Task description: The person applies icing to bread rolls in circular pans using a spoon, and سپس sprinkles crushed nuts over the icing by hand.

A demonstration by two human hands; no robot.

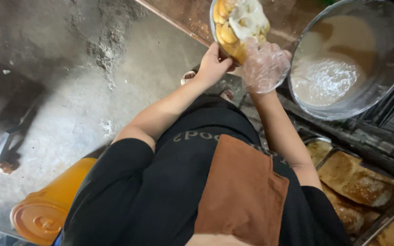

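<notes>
My left hand (213, 66), bare, grips the lower rim of a small bowl (219, 40) that is tilted towards me. Inside the bowl lie yellow banana-like pieces (228, 34) under a white creamy batter (249, 18). My right hand (264, 66) wears a clear plastic glove and touches the bowl's near edge from the right, fingers curled against it. Both hands are raised in front of my black shirt and brown apron (240, 191).
A large metal bowl (391, 68) of pale batter (329, 68) stands to the right. Metal trays with browned bread (356, 180) sit at the lower right. An orange lidded container (46, 214) lies on the concrete floor (69, 91) at the lower left. A brown tabletop (183, 18) runs along the top.
</notes>
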